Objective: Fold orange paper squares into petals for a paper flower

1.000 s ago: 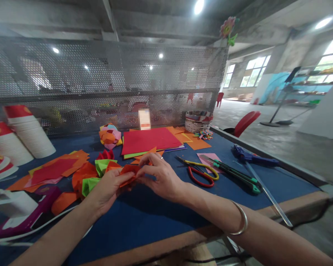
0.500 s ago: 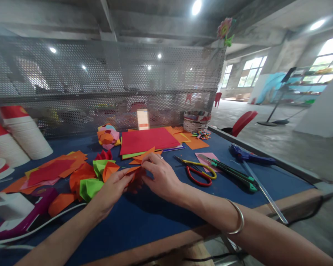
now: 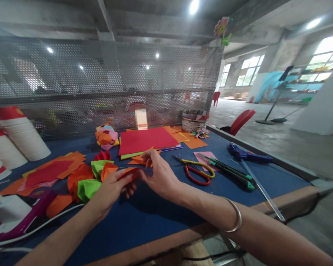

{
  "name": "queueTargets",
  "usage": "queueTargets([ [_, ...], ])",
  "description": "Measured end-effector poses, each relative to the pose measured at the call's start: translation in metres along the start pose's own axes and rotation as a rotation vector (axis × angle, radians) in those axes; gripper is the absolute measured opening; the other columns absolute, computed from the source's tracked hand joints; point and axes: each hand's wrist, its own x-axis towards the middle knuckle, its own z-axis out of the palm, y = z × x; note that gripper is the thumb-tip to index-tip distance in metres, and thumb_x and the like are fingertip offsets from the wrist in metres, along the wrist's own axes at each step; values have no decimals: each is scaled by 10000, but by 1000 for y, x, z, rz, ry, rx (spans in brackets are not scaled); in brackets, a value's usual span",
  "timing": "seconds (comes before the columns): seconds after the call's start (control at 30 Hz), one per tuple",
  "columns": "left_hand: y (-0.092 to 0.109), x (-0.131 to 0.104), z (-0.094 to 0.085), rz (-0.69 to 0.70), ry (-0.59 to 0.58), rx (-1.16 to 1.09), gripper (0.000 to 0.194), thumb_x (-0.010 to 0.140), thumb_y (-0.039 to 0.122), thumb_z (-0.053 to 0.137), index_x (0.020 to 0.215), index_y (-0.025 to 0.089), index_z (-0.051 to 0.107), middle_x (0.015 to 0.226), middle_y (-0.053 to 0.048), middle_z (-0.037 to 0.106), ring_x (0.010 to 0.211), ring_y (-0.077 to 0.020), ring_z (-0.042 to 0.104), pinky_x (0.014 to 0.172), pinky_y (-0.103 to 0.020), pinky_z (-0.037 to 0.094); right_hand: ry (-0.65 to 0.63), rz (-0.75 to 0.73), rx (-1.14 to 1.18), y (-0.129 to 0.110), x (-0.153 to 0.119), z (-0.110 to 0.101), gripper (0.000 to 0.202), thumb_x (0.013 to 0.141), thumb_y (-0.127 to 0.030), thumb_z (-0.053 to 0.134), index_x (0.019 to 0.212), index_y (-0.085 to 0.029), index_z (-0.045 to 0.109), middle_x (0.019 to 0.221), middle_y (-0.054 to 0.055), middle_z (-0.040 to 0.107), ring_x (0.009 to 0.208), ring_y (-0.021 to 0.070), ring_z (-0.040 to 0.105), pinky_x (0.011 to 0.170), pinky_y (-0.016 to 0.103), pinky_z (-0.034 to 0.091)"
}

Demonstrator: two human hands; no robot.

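A small folded piece of orange paper (image 3: 132, 171) is pinched between the thumb and fingers of my left hand (image 3: 113, 184), above the blue table. My right hand (image 3: 163, 176) is at the paper's right end, its thumb close to or touching the edge and its other fingers lifted apart. Just left of my left hand lie folded paper shapes: a green one (image 3: 88, 190), an orange one (image 3: 79, 177) and a red one (image 3: 102, 155). A stack of red paper sheets (image 3: 147, 140) lies beyond my hands. Scissors (image 3: 197, 183) with red and yellow handles rest right of my right hand.
Green-and-black utility knives (image 3: 231, 172), a blue glue gun (image 3: 248, 155) and a clear glue stick (image 3: 263, 194) lie at right. Stacked paper cups (image 3: 30, 138) and a purple power strip (image 3: 36, 216) with a white cable stand left. A woven basket (image 3: 194, 121) sits behind.
My right fingers have opened and lifted off the orange paper, which now shows a curved edge. My left hand keeps its pinch. The whole view has shifted slightly.
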Motion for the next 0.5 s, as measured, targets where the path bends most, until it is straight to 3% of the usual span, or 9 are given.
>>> queueTargets([
  [0.13,0,0,0,-26,-26,51,339,979,467,589,1084,148,627,875,-1,645,673,-89,594,622,-254,533,-132,74,107,2,0,2,38,922,-197,596,908,-190,630,749,-23,667,649,116,604,618,223,442],
  [0.4,-4,3,1,17,-3,209,352,985,488,569,1053,149,630,862,2,640,657,-85,584,597,-242,520,-142,129,133,-4,-2,4,119,849,-185,604,730,-189,598,615,-61,531,584,101,472,586,230,342],
  [0.5,-3,1,0,57,13,290,337,984,472,578,1061,148,629,872,-1,642,669,-87,589,609,-246,527,-157,134,149,-3,-3,5,123,866,-187,592,743,-192,593,633,-52,566,585,100,488,575,223,344],
])
